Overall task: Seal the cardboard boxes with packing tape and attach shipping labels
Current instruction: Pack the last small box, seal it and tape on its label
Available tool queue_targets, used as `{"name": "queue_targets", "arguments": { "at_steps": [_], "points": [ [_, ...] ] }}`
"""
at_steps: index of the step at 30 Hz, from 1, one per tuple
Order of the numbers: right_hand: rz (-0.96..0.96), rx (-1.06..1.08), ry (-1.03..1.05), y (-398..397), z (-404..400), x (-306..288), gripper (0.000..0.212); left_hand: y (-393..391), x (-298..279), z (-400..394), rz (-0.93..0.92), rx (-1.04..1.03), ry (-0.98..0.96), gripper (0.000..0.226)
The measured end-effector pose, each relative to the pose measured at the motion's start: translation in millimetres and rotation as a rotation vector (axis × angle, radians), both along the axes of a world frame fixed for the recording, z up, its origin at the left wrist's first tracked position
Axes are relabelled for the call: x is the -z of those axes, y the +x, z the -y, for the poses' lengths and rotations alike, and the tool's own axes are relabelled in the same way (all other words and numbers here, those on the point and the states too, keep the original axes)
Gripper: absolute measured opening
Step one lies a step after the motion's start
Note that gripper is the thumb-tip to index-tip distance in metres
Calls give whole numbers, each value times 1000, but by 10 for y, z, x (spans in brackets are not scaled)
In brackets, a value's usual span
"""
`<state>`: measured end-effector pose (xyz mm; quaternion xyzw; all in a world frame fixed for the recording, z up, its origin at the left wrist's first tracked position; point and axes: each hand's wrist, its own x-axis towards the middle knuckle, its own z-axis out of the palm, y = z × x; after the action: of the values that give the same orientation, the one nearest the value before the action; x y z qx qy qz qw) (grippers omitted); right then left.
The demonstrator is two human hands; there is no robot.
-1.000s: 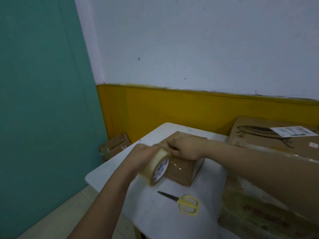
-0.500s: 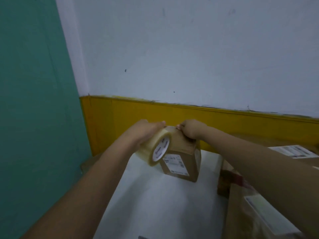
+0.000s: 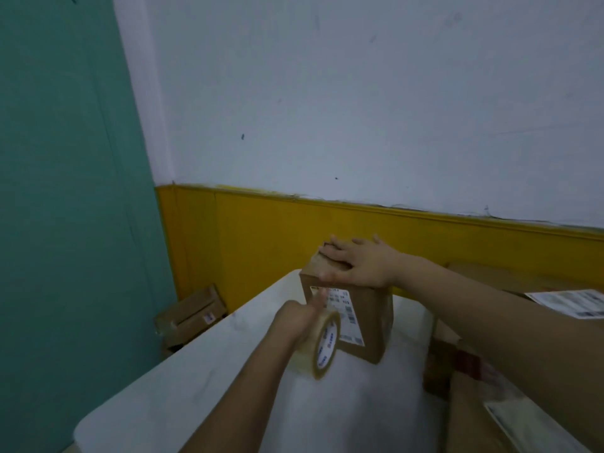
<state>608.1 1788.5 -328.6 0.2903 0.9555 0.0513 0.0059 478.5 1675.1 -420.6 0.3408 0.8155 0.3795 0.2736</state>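
Up on the white desk (image 3: 183,397), in the head view, a small cardboard box (image 3: 372,325) stands with a shipping label (image 3: 346,313) on its near face. Flat on its top lies the right hand (image 3: 359,261), fingers spread. Just before the box, the left hand (image 3: 295,323) clasps a tape roll (image 3: 322,344), its grip curled round it.

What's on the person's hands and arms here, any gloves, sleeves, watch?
Nothing worn that shows. The left hand and right hand are bare, no gloves or rings visible. Both forearms are bare to the frame edge: no sleeves, watch or bands in view.
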Motion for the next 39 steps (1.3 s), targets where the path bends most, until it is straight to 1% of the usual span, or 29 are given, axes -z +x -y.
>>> {"name": "queue_targets", "arguments": {
  "at_steps": [1,2,4,6,8,9,11,12,13,14,16,17,18,20,21,22,23,25,27,29,31,32,34,35,36,37,39],
  "points": [
    [78,64,-21,-15,50,-33,88,-6,32,-13,-19,-4,-4,90],
    [100,113,-36,-39,104,-56,93,12,25,10,-25,-4,-14,91],
    [67,144,-40,-82,205,-70,94,44,-21,82,-29,-2,-2,90],
    [-4,121,-114,-76,308,-119,91,47,-137,274,-8,12,61,82],
    [-102,112,-301,26,343,-218,86,-16,-304,581,66,76,206,65],
    [-170,137,-438,114,359,-274,83,-63,-382,750,124,154,299,59],
    [-290,206,-780,302,320,-292,77,-116,-541,1059,234,308,465,59],
    [-309,234,-916,371,311,-246,71,-120,-599,1128,229,344,483,60],
    [-317,261,-980,409,323,-169,66,-83,-639,1137,201,347,466,61],
    [-328,292,-954,403,317,-84,60,-38,-662,1094,143,324,416,62],
    [-361,298,-746,363,362,11,47,74,-660,982,82,287,367,61],
    [-371,290,-647,323,401,30,45,130,-649,929,94,266,371,57],
    [-370,298,-581,279,427,38,46,170,-646,889,105,247,375,54],
    [-344,380,-552,209,409,56,56,202,-656,804,92,263,361,53],
    [-316,438,-533,178,380,90,61,204,-662,751,74,283,358,55],
    [-274,486,-508,156,337,128,61,207,-678,692,58,300,350,58],
    [-238,514,-476,127,281,171,54,214,-693,613,44,307,338,61],
    [-104,488,-382,68,102,294,35,242,-714,406,4,286,286,71],
    [16,482,-249,42,-63,445,30,327,-737,170,-61,285,205,75],
    [45,479,-228,54,-216,599,34,431,-785,-60,-131,295,138,73],
    [40,409,-292,72,-274,671,37,484,-833,-212,-135,302,99,69],
    [34,383,-318,73,-316,706,36,453,-838,-252,-89,310,94,70],
    [47,367,-346,61,-373,745,32,326,-792,-221,88,352,81,75],
    [40,371,-345,57,-399,754,32,257,-778,-144,155,378,90,75],
    [30,390,-344,65,-405,770,33,199,-784,-64,170,395,110,70],
    [20,415,-338,62,-403,774,36,129,-808,12,125,395,112,65],
    [0,461,-314,63,-353,744,45,5,-891,247,2,401,47,57]
  ]
}}
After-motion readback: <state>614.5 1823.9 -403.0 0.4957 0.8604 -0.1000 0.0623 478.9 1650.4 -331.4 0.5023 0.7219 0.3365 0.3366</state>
